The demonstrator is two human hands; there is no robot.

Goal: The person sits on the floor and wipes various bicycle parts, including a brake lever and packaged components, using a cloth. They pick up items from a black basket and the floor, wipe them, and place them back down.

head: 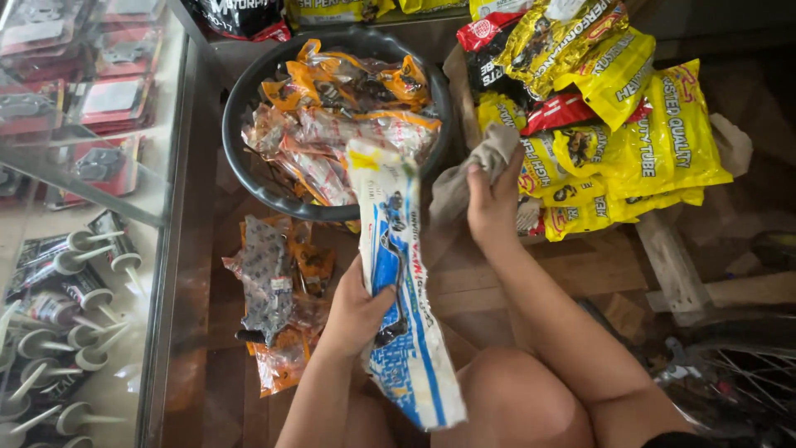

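Left hand (352, 311) fingers wrapped round the middle of a long blue-and-white packet (398, 290), held upright-tilted over the knees. Right hand (491, 203) closed on a grey rag (464, 178), just right of the packet's top, not clearly touching it. Behind the packet, a black basin (240, 108) full of orange-and-clear packets. A few similar packets (278, 299) lie on the wooden floor at left, out of the basin. By the look of it, wiping is barely begun: most remain in the basin. Yellow bags (647, 133) piled at right; glass case (99, 207) at left.
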